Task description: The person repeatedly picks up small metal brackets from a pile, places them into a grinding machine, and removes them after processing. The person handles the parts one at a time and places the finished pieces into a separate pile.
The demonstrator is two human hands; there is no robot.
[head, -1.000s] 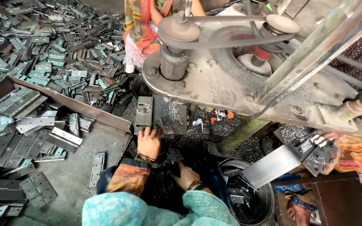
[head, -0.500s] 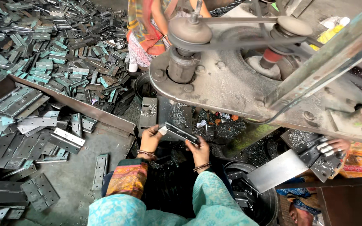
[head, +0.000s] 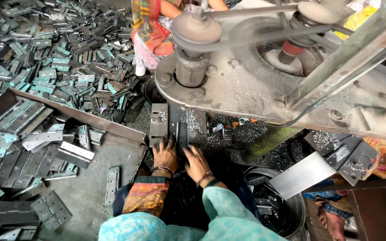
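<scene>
1. Hands first: the left hand (head: 165,155) lies flat, fingers spread and pressing down on a dark metal plate (head: 180,134) at the foot of the big press machine (head: 264,85). It grips nothing; it pins the piece down.
2. The right hand (head: 196,161) sits just beside it, fingers stretched forward and touching the near edge of the same plate. That looks like steadying it square under the machine head, though I can't tell whether any finger curls under it.
3. The plate rests flat on the machine bed, next to a second upright grey block (head: 159,125) dusted with shiny metal chips.
4. A round dark bucket (head: 287,214) stands on the right, below the machine. Flat metal pieces lie inside, apparently where finished parts drop.
5. To the left, a shallow metal tray (head: 90,118) with a raised rim holds long hinge strips (head: 74,154), laid close for easy reach.
6. Beyond the tray, a heap of hinges (head: 45,58) covers the floor.
7. Another person in a bright patterned garment (head: 148,31) sits behind the machine.
</scene>
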